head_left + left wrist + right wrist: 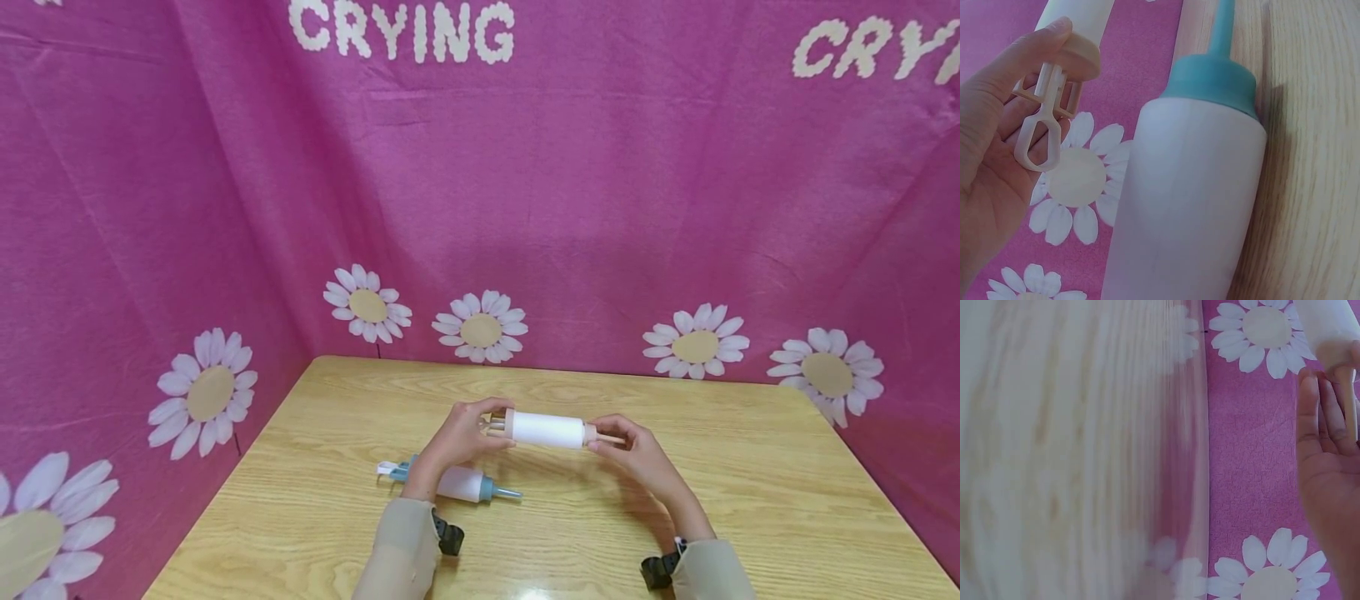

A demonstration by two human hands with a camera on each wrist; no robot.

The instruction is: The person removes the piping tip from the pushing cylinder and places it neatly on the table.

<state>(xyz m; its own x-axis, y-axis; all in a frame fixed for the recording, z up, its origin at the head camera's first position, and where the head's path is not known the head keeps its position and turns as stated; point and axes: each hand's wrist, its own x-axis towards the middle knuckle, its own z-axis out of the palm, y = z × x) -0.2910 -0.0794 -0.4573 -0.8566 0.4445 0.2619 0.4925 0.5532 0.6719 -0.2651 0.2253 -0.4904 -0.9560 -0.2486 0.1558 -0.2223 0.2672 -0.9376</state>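
Note:
Both hands hold a white syringe-shaped dispenser (547, 429) with beige ends, level above the table. My left hand (459, 435) grips its handle end. In the left wrist view, the thumb presses on the beige collar (1082, 57), with the looped plunger handle (1024, 140) in front of the palm. At the nozzle end my right hand (639, 452) pinches the dispenser. The beige nozzle (1349, 403) runs along the right fingers, partly cut off by the frame edge. A second dispenser (461, 483), white with teal ends, lies below the left hand, partly hidden by the wrist.
The wooden table (750, 467) ends at a pink cloth backdrop (592, 208) printed with daisies and lettering. The cloth stands along its back and sides. Each wrist carries a small black camera (450, 537).

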